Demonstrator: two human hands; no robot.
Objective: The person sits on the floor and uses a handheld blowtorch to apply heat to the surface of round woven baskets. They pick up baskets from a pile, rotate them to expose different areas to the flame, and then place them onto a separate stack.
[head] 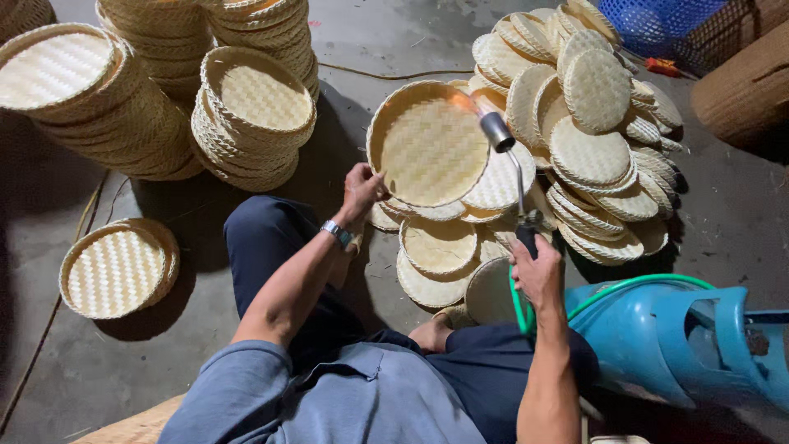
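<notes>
Stacks of woven trays (148, 99) stand at far left on the concrete floor (723, 222), with one small stack (119, 267) nearer the person. The left hand (362, 191) is clamped on the rim of a round tray (427, 144), held tilted above a heap of lids (575, 123). The right hand (538, 275) is closed around a torch (511, 164), its flame at the tray's upper rim, beside a blue gas cylinder (682, 337)

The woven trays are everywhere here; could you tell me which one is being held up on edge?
The round tray gripped at its rim by the left hand, tilted toward the torch in the right hand; the others lie stacked or heaped on the floor.
</notes>
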